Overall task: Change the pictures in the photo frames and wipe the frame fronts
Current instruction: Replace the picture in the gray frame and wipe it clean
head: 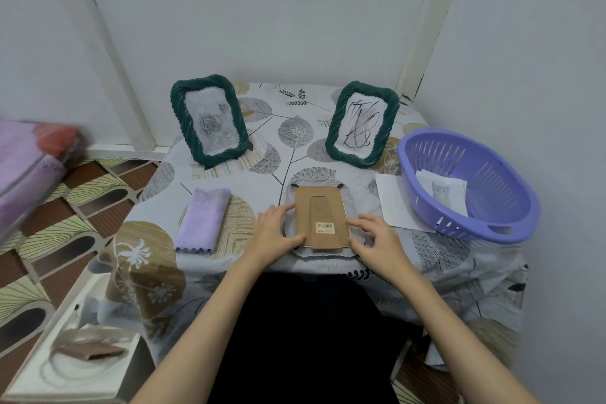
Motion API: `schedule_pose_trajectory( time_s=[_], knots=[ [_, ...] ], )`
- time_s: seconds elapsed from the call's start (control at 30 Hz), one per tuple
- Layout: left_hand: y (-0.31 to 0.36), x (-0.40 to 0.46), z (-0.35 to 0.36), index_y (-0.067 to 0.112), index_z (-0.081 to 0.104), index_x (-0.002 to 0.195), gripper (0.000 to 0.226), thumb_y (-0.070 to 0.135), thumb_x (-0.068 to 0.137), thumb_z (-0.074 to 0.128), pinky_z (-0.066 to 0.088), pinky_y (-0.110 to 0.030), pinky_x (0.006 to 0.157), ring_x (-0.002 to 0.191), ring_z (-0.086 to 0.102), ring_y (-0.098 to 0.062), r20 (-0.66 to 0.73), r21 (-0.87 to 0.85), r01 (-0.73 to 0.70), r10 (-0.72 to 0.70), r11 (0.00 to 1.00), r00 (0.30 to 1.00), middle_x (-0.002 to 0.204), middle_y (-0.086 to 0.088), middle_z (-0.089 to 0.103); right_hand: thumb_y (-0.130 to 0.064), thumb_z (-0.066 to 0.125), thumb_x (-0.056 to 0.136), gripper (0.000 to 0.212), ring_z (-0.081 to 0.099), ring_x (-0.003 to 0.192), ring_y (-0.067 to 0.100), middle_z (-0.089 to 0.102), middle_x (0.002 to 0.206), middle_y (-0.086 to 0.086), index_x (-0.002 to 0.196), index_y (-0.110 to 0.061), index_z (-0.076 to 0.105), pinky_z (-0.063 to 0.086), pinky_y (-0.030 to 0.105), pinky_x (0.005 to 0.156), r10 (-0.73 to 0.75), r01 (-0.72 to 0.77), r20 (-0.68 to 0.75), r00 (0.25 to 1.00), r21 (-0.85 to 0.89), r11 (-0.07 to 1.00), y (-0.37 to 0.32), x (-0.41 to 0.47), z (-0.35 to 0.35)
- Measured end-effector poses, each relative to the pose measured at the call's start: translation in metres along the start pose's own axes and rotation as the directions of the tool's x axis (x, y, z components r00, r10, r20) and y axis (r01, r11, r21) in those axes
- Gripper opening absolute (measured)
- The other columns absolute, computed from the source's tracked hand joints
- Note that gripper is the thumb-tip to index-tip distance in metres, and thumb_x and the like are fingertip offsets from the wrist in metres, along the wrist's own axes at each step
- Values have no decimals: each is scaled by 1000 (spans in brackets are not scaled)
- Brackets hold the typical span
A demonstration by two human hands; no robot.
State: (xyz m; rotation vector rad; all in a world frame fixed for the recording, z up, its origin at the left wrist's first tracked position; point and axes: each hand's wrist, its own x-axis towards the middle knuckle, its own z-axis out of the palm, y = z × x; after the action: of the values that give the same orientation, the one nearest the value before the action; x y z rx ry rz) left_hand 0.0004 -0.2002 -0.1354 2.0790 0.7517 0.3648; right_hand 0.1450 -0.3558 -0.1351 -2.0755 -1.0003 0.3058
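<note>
A photo frame lies face down near the table's front edge, its brown cardboard back (pixel 320 210) with a barcode sticker facing up. My left hand (pixel 273 229) touches the back's left edge with straight fingers. My right hand (pixel 377 236) touches the right edge with lightly bent fingers. Two dark green twisted frames stand upright at the back: the left one (pixel 208 120) shows a grey rose picture, the right one (pixel 361 124) a black scribble. A folded lilac cloth (pixel 200 219) lies left of my hands.
A purple plastic basket (pixel 469 185) at the right holds a cat picture (pixel 443 192) and rests partly on a white sheet (pixel 395 205). The patterned tablecloth (pixel 262 174) covers a small table in a wall corner. A white box stands on the floor at the lower left.
</note>
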Motion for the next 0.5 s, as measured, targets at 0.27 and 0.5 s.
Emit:
schedule_pose_trajectory(
  time_s=[0.27,0.5],
  knots=[
    [40,17,-12,11,41,128,36,8,93,47,50,-30,79,91,60,-22,44,-953,114,-243,281,969,111,-10,60,-80,41,67,78,41,124,15,47,135,-4,136,-44,31,38,41,104,-51,52,65,997,-17,999,-56,10,0],
    [52,29,-12,10,41,132,39,23,95,44,44,-28,86,109,56,-19,113,-909,161,-144,385,983,124,-8,57,-24,49,88,21,52,72,14,57,85,-3,106,-30,57,44,27,63,-136,124,-108,985,-115,986,-84,15,-13]
  ],
)
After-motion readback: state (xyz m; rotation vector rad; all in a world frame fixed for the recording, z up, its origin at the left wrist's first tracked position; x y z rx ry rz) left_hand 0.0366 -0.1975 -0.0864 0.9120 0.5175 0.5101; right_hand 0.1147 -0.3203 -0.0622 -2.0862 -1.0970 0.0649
